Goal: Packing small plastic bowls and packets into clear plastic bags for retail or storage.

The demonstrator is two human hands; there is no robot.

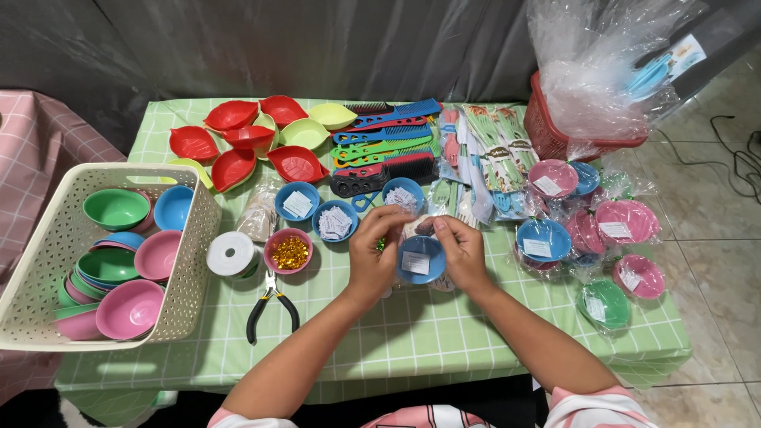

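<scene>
Both my hands meet over the middle of the green checked table (396, 333). Between them is a blue bowl (420, 260) with a white paper slip inside, wrapped in clear plastic. My left hand (374, 255) pinches the plastic at the bowl's left side, fingers curled. My right hand (461, 252) grips the wrap at the bowl's top right. Just beyond my hands stand three small blue bowls of white slips (334, 221) and a pink bowl of gold bits (290, 251).
A cream basket (190, 273) of loose coloured bowls sits at left. Black-handled pliers (269, 305) and a white spool (231, 254) lie near it. Wrapped bowls (626, 222) cluster at right; leaf dishes (246, 147), combs (384, 147) and a red basket with a plastic bag (555, 131) stand behind.
</scene>
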